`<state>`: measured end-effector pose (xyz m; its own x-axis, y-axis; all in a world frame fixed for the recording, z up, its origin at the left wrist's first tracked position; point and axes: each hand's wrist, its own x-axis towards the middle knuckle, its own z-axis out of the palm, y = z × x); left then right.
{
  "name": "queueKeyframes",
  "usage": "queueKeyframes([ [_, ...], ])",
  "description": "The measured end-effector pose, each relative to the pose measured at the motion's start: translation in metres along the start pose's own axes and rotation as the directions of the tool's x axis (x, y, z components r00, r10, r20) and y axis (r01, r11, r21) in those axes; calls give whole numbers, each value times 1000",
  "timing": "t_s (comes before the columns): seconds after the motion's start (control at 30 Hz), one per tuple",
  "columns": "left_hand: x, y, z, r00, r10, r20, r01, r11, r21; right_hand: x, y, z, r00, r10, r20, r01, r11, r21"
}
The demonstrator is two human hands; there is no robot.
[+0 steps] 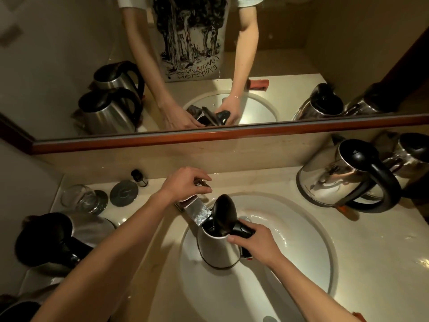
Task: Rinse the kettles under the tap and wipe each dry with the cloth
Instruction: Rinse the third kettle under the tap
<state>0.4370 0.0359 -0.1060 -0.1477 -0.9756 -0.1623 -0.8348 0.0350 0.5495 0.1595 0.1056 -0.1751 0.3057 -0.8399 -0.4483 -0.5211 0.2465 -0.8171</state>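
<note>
Fingers [234, 239] of my right hand [253, 240] curl round the kettle [218, 249] handle; left hand [183, 182] pinches the tap [197, 210] lever at eleven o'clock. Wet steel slips, so I hold the handle.

a bathroom, likely in a hotel: a round white basin [301, 252] sunk in a beige stone counter [359, 240], a chrome tap [197, 211] at its back, a wood-framed wall mirror [209, 134] above, and a drinking glass [80, 198] beside round coasters [123, 190].
</note>
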Motion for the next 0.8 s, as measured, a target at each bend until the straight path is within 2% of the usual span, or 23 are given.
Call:
queueKeyframes([
  [0.27,0,-3,2,999,-26,20,26,1000,-5,3,0,0,998,-22,62,20,999,31],
  [0.47,1,-2,4,999,-50,15,50,999,-3,2,1,1,998,-28,55,27,1000,10],
  [0.8,8,0,13,982,-176,-69,175,984,-20,9,8,0,997,-14,81,15,1000,-10],
])
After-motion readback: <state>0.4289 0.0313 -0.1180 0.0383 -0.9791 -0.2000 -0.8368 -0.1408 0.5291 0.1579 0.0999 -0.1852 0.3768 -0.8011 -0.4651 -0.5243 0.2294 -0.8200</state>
